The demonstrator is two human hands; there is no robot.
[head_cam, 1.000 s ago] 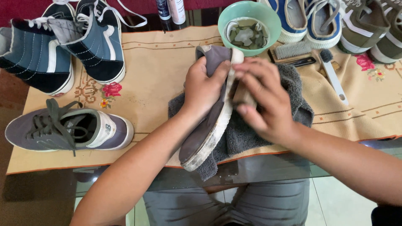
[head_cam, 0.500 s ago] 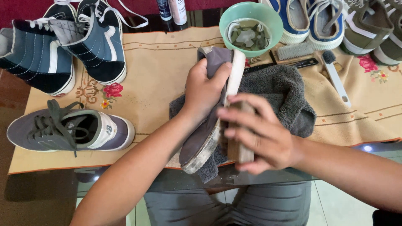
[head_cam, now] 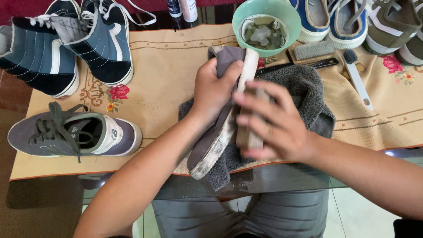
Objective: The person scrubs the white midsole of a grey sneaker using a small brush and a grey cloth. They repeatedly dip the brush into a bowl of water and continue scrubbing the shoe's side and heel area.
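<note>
The left hand (head_cam: pixel 213 90) grips a grey suede low-top shoe (head_cam: pixel 220 110) turned on its side, fingers clamped over the upper near the toe. The shoe rests on a dark grey terry towel (head_cam: pixel 308 94) spread over a beige embroidered cloth (head_cam: pixel 167 66) on the table. The right hand (head_cam: pixel 275 125) holds a small wooden brush (head_cam: pixel 251 128) against the white sole edge, fingers closed around the block; this hand is motion-blurred. Just beyond the toe stands a green round bowl (head_cam: pixel 286 15) containing cloudy water. A matching grey laced shoe (head_cam: pixel 72 134) lies well apart, at the left. Two blue high-top sneakers (head_cam: pixel 70 48) stand behind it.
</note>
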